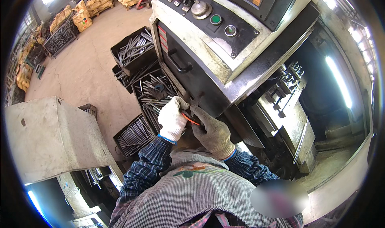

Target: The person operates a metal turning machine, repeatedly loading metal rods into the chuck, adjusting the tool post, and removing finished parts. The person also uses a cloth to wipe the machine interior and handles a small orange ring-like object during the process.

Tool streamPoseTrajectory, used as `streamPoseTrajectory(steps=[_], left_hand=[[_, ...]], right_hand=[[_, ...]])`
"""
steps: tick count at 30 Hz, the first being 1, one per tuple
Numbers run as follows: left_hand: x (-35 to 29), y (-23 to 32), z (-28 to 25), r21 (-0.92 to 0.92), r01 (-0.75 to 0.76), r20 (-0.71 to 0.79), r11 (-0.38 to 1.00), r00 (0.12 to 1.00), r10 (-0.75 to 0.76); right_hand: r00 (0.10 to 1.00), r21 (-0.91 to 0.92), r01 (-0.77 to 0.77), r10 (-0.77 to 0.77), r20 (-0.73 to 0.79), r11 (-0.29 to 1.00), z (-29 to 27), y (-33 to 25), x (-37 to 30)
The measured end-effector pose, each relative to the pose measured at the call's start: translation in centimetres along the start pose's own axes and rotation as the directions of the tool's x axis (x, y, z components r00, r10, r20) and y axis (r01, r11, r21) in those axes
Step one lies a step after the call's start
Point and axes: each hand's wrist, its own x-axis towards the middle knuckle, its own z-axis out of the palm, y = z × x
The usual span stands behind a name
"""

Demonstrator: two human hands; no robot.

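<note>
In front of my apron, my two gloved hands meet. My left hand point(172, 120), in a white knit glove with a blue cuff edge, has its fingers curled in a pinch. My right hand point(214, 135), in a glove soiled grey, is bent toward it with thumb and fingers closed. A thin curved orange strip point(191, 119) runs between both hands, and its ends are hidden in the gloves. What it belongs to cannot be made out. Just beyond my left hand stands a bin of metal rods point(154, 85), with a dark round part point(159, 91) on top.
Ahead is a machine's control panel point(208, 17) with knobs and buttons, above a door handle point(178, 61). To the right opens a lit machine interior point(280, 103). More rod bins point(134, 49) point(134, 136) stand left, near a pale machine housing point(60, 136). Yellow sacks point(82, 17) lie farther off.
</note>
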Motion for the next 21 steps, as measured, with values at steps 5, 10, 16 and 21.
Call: streamPoseTrajectory(steps=[5,10,16,21], left_hand=[[0.1,3.0,-0.9,0.001,0.043,0.014,0.999,0.999,-0.043],[-0.7,3.1,-1.7,0.269,-0.12,0.053,0.956,0.993,0.11],[-3.0,2.8,-2.3,-0.657,0.427,0.34,0.621,0.903,-0.261],[-3.7,3.0,-2.9,-0.844,0.494,0.459,0.209,0.867,-0.197]], right_hand=[[0.999,-0.137,0.002,-0.009,-0.049,0.991,0.9,0.5,1.1],[0.979,-0.221,0.088,-0.125,-0.159,0.971,2.4,3.6,2.4],[0.996,-0.261,-0.069,0.05,-0.08,0.963,3.6,6.7,3.6],[0.997,-0.053,-0.019,0.015,-0.079,0.998,4.4,6.4,3.9]])
